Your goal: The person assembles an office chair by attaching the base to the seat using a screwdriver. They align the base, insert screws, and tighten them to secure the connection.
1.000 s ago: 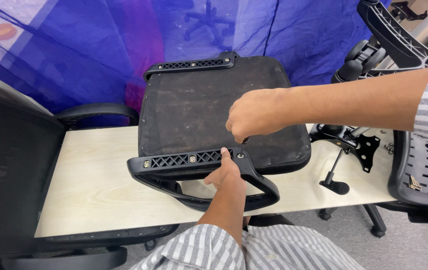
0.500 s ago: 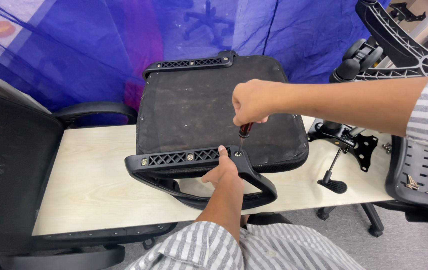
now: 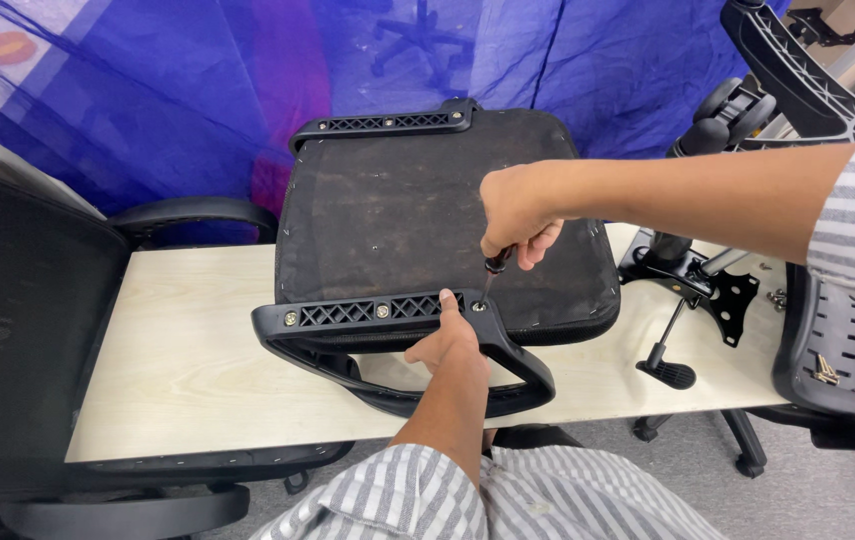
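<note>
An upturned black chair seat (image 3: 418,215) lies on a pale wooden table (image 3: 178,340). A black armrest bracket (image 3: 368,312) runs along its near edge, with screws in it. My left hand (image 3: 445,343) grips the armrest loop just below the bracket's right end. My right hand (image 3: 518,208) holds a screwdriver (image 3: 491,275) with a dark red handle, its tip set on the right-hand screw of the bracket. A second armrest bracket (image 3: 388,124) sits on the seat's far edge.
A black mesh chair back (image 3: 18,330) stands at the left. At the right lie a black chair mechanism with lever (image 3: 693,290) and a perforated plastic shell (image 3: 848,340) holding loose screws (image 3: 828,368). A blue tarp (image 3: 198,80) hangs behind.
My right hand has risen off the bracket and shifted right, exposing the screwdriver's handle and shaft. The tip stays on the screw. My left hand keeps its grip.
</note>
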